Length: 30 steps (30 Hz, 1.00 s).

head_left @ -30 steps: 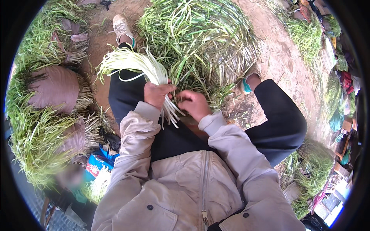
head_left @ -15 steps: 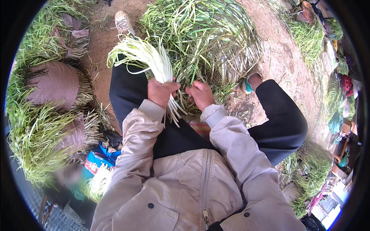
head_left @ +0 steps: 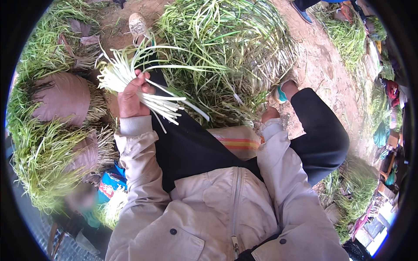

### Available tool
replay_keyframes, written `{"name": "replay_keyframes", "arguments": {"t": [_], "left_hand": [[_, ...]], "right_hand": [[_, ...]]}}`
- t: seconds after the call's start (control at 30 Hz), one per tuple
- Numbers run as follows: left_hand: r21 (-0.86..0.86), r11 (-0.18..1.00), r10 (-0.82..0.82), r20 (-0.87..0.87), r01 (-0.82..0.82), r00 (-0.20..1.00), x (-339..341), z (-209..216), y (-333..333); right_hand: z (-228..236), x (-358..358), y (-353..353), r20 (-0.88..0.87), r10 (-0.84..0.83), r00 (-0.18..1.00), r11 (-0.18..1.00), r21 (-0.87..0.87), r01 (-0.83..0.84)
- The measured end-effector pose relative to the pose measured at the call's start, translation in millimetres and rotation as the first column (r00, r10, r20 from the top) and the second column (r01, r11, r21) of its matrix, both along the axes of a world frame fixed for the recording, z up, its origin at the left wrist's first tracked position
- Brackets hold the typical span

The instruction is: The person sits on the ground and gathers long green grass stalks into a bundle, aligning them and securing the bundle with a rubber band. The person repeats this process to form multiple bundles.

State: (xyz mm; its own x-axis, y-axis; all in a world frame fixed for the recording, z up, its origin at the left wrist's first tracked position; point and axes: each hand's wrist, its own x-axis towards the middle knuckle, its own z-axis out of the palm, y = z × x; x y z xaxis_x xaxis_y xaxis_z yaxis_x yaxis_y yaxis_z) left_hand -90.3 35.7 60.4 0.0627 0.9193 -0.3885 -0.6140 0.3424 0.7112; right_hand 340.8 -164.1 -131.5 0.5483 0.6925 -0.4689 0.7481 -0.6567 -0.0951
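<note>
My left hand point(head_left: 136, 96) is closed round a bunch of chives point(head_left: 116, 71), held above my left thigh. Their pale white stalks poke out to the right of the fist, and a few long green leaves trail over toward the heap. My right hand point(head_left: 270, 115) is lowered at the near right edge of a big heap of green chives point(head_left: 226, 48), close to my right foot. Its fingers are hidden beyond the back of the hand, so what they touch cannot be made out.
Wrapped chive bundles point(head_left: 63, 98) lie stacked along the left. A striped sack point(head_left: 235, 141) lies between my legs. A blue and red package point(head_left: 111, 185) sits at lower left. More chives point(head_left: 348, 43) lie at right, and another person's shoe point(head_left: 302, 13) shows at top right.
My left hand has swung left with the bunch, turning its stalk ends rightward. My right hand has left the bunch and dropped to the right. Another person's foot has appeared at top right.
</note>
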Motion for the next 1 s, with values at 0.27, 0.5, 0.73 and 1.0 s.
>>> {"name": "replay_keyframes", "arguments": {"t": [0.27, 0.5, 0.73, 1.0], "left_hand": [[-0.090, 0.993, -0.085, -0.020, 0.083, 0.996, 34.2, -17.1, -28.2], [-0.192, 0.967, -0.183, -0.073, 0.167, 0.980, 46.1, -21.6, -33.7], [-0.192, 0.972, -0.172, -0.177, 0.137, 0.969, 49.1, -24.0, -32.4], [-0.122, 0.982, -0.177, -0.329, 0.144, 0.928, 55.9, -35.3, -37.3]], "right_hand": [[120.9, -138.7, 78.2, -0.636, 0.304, 0.710, 0.794, 0.581, 0.180], [132.2, -209.8, 122.1, -0.909, 0.373, 0.189, 0.914, 0.394, 0.093], [139.2, -172.4, 73.7, -0.946, -0.084, -0.313, 0.966, -0.155, 0.209], [135.6, -161.2, 64.7, -0.991, -0.128, 0.027, 0.913, -0.107, 0.395]]}}
